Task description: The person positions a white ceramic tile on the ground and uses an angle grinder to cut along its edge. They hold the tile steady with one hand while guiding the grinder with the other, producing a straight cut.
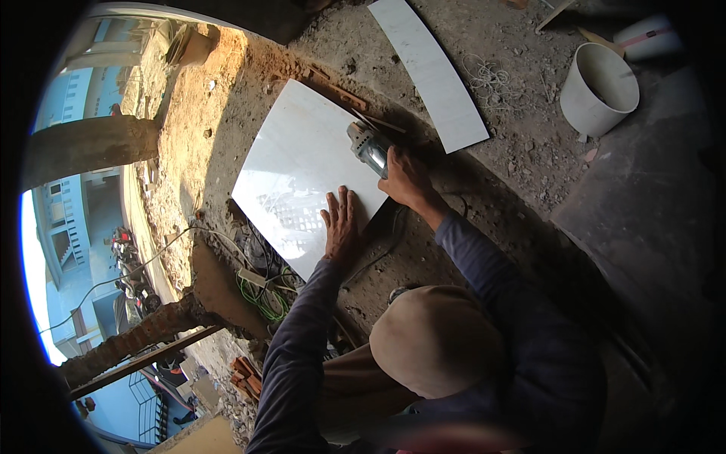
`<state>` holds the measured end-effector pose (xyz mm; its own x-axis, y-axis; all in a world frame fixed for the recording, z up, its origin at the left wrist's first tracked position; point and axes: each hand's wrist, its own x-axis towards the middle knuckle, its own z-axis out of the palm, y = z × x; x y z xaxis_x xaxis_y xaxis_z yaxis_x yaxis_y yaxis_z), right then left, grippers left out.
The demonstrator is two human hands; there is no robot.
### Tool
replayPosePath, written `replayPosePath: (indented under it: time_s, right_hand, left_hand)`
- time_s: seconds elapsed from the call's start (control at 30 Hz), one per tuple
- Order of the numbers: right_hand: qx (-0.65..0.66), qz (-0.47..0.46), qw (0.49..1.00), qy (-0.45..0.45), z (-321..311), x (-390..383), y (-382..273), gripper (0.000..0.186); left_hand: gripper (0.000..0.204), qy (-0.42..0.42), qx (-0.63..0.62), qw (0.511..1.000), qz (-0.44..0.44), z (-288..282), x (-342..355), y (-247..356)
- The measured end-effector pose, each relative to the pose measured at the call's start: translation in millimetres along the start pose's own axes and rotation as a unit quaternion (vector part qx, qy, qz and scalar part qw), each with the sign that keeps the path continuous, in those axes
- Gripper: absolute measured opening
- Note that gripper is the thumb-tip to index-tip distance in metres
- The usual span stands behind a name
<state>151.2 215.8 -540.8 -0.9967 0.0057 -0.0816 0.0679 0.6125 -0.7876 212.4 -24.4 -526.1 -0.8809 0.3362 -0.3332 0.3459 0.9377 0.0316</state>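
A large glossy white tile (pixel 291 144) lies on the dirt ground in front of me. My left hand (pixel 342 227) rests flat on the tile's near right part, fingers spread. At the tile's right edge, my right hand (pixel 408 180) is wrapped round the body of an angle grinder (pixel 369 147). The grinder's head sits over the tile's upper right edge, and its disc is hard to make out. A dark power cord (pixel 393 231) trails from near my right hand. Below my hands, a rounded brown-clothed shape (pixel 437 340), seemingly my bent knee, hides some ground.
A long white tile strip (pixel 435 76) lies beyond the grinder, beside tangled string (pixel 491 79). A white bucket (pixel 586 102) stands at far right. Green cable (pixel 266 299) and a power strip (pixel 253 277) lie left of the tile. Broken bricks (pixel 246 378) sit at lower left.
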Motion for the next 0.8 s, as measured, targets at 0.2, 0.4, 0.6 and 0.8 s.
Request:
replayPosePath:
  time_s: [0.2,0.4,0.6,0.8]
  right_hand:
    - [0.003,-0.01,1.0,-0.008,-3.6,-13.9,8.7,0.066]
    - [0.004,0.037,0.999,-0.034,-13.0,-28.5,10.4,0.068]
    - [-0.008,0.039,0.999,-0.008,-18.7,-48.9,13.2,0.069]
    - [0.008,0.055,0.998,-0.036,-31.0,-63.8,18.0,0.066]
  left_hand:
    - [0.101,0.014,-0.006,1.0,0.012,-0.1,-0.5,0.8]
    - [0.101,0.016,-0.006,1.0,0.014,1.0,-0.7,0.2]
    - [0.101,0.016,-0.011,1.0,0.011,-2.4,-2.3,3.9]
    - [0.103,0.017,-0.015,1.0,0.009,-1.5,-2.7,4.1]
